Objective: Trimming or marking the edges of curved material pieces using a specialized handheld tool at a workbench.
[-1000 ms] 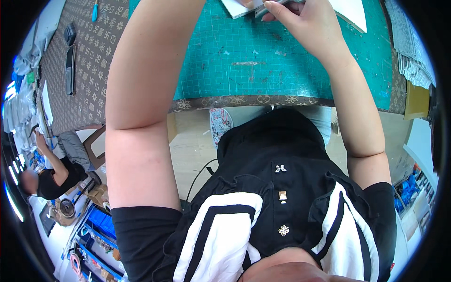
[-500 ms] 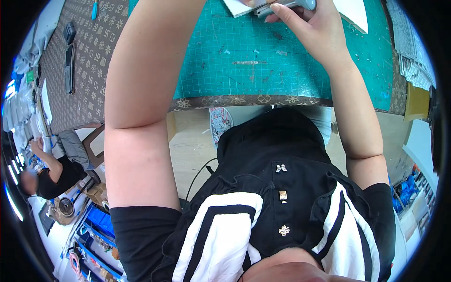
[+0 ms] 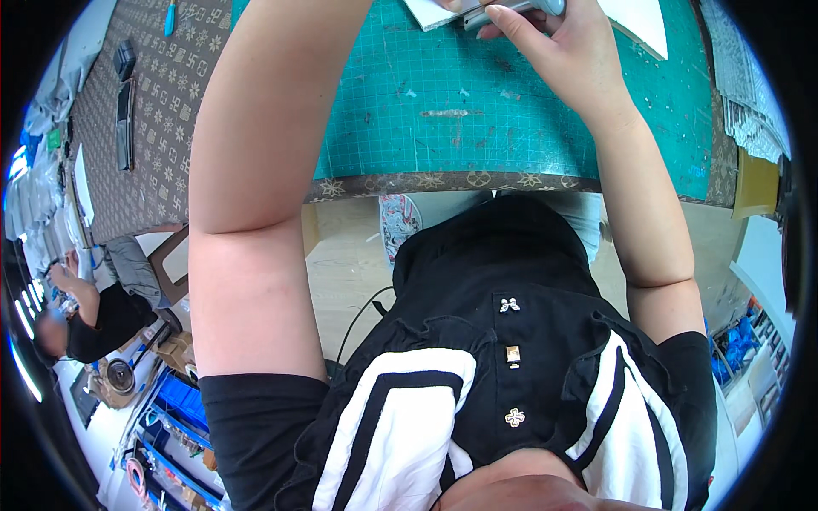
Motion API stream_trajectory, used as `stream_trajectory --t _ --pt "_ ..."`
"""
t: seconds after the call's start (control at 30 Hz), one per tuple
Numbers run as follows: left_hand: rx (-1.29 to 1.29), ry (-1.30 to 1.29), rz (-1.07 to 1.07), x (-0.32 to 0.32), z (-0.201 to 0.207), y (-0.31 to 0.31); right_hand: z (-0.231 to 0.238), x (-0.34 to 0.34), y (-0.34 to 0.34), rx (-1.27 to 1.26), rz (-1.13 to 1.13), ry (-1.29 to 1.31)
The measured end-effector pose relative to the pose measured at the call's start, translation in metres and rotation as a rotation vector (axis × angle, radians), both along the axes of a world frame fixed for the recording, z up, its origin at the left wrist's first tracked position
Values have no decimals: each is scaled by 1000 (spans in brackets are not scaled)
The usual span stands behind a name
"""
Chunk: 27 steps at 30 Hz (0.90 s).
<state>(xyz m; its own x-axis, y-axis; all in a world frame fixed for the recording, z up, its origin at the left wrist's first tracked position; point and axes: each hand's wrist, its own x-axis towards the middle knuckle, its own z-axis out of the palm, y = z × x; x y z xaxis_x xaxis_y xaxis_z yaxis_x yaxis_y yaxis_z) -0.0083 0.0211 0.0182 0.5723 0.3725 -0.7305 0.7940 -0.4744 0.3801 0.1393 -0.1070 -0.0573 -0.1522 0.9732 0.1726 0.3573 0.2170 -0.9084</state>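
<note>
At the top edge, my right hand is closed around a grey stapler, its thumb lying along the metal side. The stapler's rounded pale end sticks out between thumb and fingers; its far part is cut off. Only a fingertip or two of my left hand show, beside the stapler's left end and over a flat white board. Whether those fingers grip anything is out of frame. Another white piece with a straight edge lies right of my right wrist. Both lie on a green cutting mat.
The mat covers a table with patterned brown cloth. Left on it lie a long black object and a blue-handled tool. Clear plastic packs are stacked at right. Another person sits far left, near blue shelving.
My right hand and the stapler have shifted slightly left and up. The person at far left has moved a raised arm. My left arm has barely moved.
</note>
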Motion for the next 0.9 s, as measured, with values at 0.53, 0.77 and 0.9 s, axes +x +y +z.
stream_trajectory --t 0.53,0.77,0.9 --pt "62 65 -11 0 -1 6 25 -7 0 -117 -52 -145" --pt "479 127 -37 8 -28 -8 27 11 -4 -99 45 6" --pt "498 120 -56 9 -30 -8 11 26 6 347 226 -283"
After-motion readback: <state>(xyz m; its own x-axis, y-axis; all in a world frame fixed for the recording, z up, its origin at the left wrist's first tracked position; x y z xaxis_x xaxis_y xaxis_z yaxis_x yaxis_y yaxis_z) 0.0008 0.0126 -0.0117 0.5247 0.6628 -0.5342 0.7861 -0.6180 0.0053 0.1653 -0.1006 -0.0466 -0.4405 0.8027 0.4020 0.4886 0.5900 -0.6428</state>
